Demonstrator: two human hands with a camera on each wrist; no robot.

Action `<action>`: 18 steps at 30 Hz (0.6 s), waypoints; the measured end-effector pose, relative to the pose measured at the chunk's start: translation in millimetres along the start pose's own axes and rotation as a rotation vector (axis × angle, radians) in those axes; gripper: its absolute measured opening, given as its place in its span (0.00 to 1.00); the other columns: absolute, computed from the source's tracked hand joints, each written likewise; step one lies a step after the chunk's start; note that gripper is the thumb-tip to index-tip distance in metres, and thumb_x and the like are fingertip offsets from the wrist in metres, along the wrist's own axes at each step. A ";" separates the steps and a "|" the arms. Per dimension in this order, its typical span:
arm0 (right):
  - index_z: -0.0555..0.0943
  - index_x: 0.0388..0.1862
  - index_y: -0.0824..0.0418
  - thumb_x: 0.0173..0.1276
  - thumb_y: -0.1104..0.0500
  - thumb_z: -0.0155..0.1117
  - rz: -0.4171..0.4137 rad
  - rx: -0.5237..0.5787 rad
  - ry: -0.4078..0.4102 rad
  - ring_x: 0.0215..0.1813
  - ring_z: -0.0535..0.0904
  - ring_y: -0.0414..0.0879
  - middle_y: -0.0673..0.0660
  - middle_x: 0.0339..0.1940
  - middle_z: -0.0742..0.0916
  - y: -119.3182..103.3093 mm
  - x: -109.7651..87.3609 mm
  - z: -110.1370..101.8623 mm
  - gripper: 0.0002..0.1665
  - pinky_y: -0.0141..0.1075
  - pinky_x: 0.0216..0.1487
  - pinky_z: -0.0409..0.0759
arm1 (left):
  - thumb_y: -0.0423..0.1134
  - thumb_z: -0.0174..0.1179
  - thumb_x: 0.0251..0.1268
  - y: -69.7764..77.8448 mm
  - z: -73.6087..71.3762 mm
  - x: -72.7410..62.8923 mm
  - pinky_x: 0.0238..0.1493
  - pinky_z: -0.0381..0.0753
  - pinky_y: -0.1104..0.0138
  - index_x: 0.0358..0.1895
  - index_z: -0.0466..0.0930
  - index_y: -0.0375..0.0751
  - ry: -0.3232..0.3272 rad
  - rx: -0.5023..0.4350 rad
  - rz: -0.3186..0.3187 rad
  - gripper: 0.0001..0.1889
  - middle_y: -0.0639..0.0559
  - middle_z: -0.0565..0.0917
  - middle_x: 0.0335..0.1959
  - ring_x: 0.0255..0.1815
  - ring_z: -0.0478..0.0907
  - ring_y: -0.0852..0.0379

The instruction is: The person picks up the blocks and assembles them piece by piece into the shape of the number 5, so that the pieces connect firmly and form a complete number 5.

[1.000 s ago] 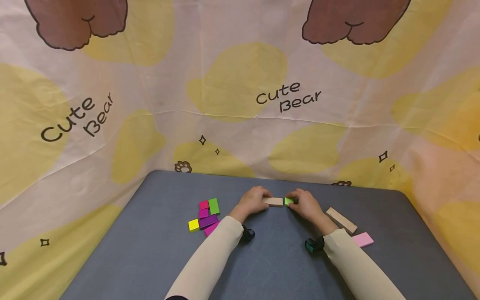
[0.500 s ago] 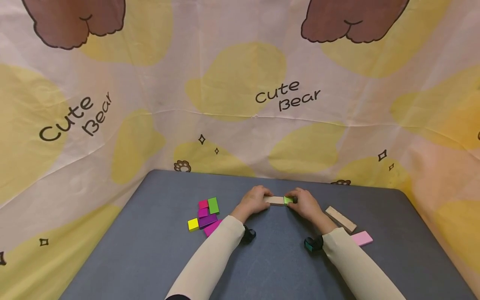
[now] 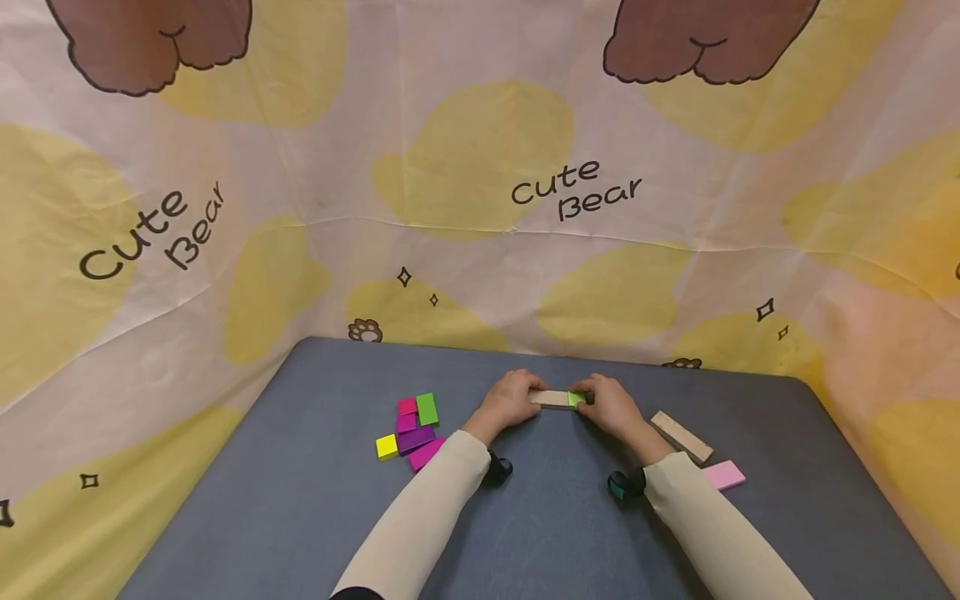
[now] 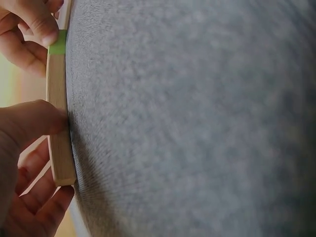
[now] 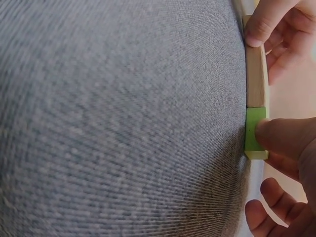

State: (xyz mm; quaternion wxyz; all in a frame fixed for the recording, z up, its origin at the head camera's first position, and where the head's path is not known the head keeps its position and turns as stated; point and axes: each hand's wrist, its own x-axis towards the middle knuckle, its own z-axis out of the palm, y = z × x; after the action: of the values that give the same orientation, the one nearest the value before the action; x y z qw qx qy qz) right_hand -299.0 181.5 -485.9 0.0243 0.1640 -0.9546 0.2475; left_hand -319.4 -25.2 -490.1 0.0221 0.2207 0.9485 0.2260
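Note:
My left hand [image 3: 510, 398] grips a plain wooden plank [image 3: 553, 399] near the far middle of the table. In the left wrist view its thumb presses the near side of the plank, with fingers behind and at the end. My right hand [image 3: 611, 407] pinches a short green block [image 5: 254, 133], thumb on its near face. Plank and green block lie in line on the grey tabletop, end against end, as the right wrist view shows. Part of each is covered by the hands in the head view.
Left of my hands lie a green block [image 3: 427, 409], a yellow block [image 3: 387, 447], a purple block [image 3: 416, 439] and several pink or magenta ones. Another wooden plank [image 3: 682, 437] and a pink block [image 3: 724, 475] are beside my right forearm. A printed cloth [image 3: 465, 192] hangs behind the table.
One second ago a narrow gap stood between plank and green block; it has closed, the plank having shifted slightly right. Both hands keep their hold.

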 end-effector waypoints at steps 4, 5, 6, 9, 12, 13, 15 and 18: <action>0.85 0.47 0.59 0.60 0.63 0.69 0.005 -0.013 -0.005 0.42 0.80 0.54 0.58 0.42 0.84 -2.1 1.0 -0.3 0.15 0.49 0.40 0.78 | 0.37 0.64 0.58 -1.2 -3.4 -3.0 0.48 0.76 0.64 0.52 0.83 0.50 0.015 -0.046 0.015 0.17 0.52 0.81 0.47 0.48 0.77 0.54; 0.85 0.48 0.59 0.60 0.63 0.69 0.007 -0.015 -0.006 0.42 0.80 0.55 0.58 0.43 0.84 -2.6 1.3 -0.5 0.15 0.49 0.41 0.78 | 0.37 0.64 0.58 -1.5 -4.4 -4.2 0.48 0.76 0.63 0.53 0.83 0.49 0.024 -0.057 0.023 0.18 0.51 0.81 0.48 0.48 0.77 0.53; 0.85 0.47 0.59 0.60 0.63 0.69 0.007 -0.019 -0.006 0.42 0.80 0.55 0.58 0.43 0.84 -2.8 1.4 -0.5 0.15 0.49 0.41 0.78 | 0.38 0.63 0.59 -2.1 -4.9 -5.3 0.49 0.76 0.63 0.54 0.82 0.48 0.034 -0.066 0.031 0.18 0.50 0.81 0.49 0.49 0.76 0.53; 0.85 0.47 0.60 0.60 0.63 0.69 0.016 -0.024 -0.009 0.42 0.80 0.55 0.58 0.43 0.84 -3.8 1.5 -1.1 0.15 0.49 0.41 0.78 | 0.40 0.62 0.60 -4.1 -6.9 -9.6 0.51 0.76 0.62 0.55 0.81 0.45 0.069 -0.067 0.071 0.19 0.49 0.80 0.50 0.51 0.76 0.52; 0.85 0.47 0.60 0.60 0.63 0.69 0.027 -0.026 -0.016 0.43 0.81 0.55 0.58 0.43 0.84 -4.1 0.9 -1.3 0.15 0.50 0.41 0.79 | 0.41 0.61 0.60 -5.1 -10.6 -15.9 0.53 0.75 0.60 0.57 0.80 0.44 0.084 -0.068 0.092 0.20 0.48 0.80 0.52 0.53 0.76 0.50; 0.85 0.48 0.60 0.60 0.63 0.69 0.031 -0.026 -0.019 0.43 0.81 0.55 0.59 0.44 0.84 -4.3 0.6 -1.4 0.15 0.50 0.41 0.79 | 0.42 0.61 0.61 -5.2 -12.4 -18.1 0.52 0.76 0.60 0.57 0.80 0.44 0.083 -0.068 0.094 0.20 0.48 0.80 0.52 0.52 0.76 0.50; 0.85 0.48 0.60 0.60 0.63 0.69 0.037 -0.028 -0.022 0.43 0.81 0.55 0.59 0.44 0.84 -4.3 0.0 -1.2 0.15 0.50 0.41 0.79 | 0.43 0.61 0.61 -5.6 -16.2 -22.4 0.52 0.76 0.60 0.58 0.80 0.45 0.074 -0.071 0.092 0.21 0.48 0.80 0.52 0.52 0.76 0.51; 0.85 0.48 0.60 0.60 0.63 0.68 0.042 -0.025 -0.018 0.42 0.80 0.54 0.59 0.44 0.84 -4.7 -0.8 -1.3 0.15 0.49 0.40 0.79 | 0.44 0.61 0.61 -5.7 -22.9 -28.9 0.51 0.77 0.60 0.58 0.79 0.46 0.060 -0.043 0.094 0.21 0.49 0.80 0.51 0.50 0.77 0.52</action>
State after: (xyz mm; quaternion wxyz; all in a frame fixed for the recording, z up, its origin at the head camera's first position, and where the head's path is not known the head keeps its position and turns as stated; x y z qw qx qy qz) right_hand -296.8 178.5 -482.7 0.0125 0.1459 -0.9610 0.2347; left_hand -298.9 -51.7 -473.8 -0.0125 0.2578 0.9323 0.2535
